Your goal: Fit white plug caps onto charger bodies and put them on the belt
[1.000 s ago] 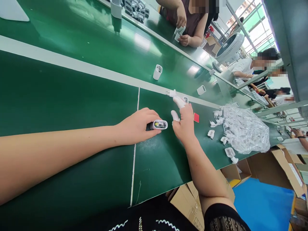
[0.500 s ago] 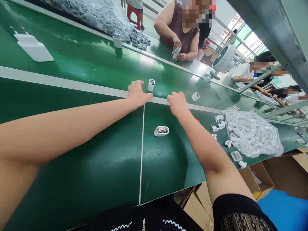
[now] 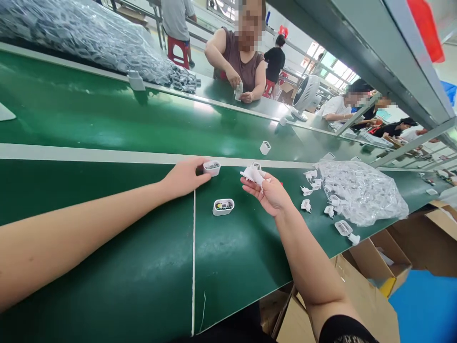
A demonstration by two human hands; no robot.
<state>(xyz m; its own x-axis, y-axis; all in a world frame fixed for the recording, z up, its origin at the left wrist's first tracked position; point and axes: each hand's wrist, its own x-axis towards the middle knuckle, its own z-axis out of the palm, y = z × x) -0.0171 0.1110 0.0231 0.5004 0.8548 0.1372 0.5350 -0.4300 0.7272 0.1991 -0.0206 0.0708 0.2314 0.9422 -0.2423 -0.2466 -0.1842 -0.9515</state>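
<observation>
Between the thumb and fingers of my left hand [image 3: 183,177] is a white charger housing [image 3: 212,168], its open end facing up, near the pale strip along the bench. My right hand [image 3: 272,193] is turned palm up, with a white plug cap [image 3: 252,175] pinched in it. Just behind that cap shows the rim of another white piece [image 3: 256,166]; I cannot tell whether the hand holds it too. Nearer to me, an open charger housing [image 3: 223,207] with circuit parts inside stands on the green bench [image 3: 143,267].
On the right lie several loose plug caps [image 3: 306,206] beside a clear plastic bag [image 3: 364,193] of them. One housing [image 3: 265,147] stands on the belt [image 3: 160,124] beyond the strip. A co-worker [image 3: 246,62] sits opposite. Cardboard boxes [image 3: 378,257] stand below the bench's right edge.
My left hand has closed on a charger housing and come nearer, off the belt. My right hand has turned over, showing the plug cap. The whole view has shifted slightly.
</observation>
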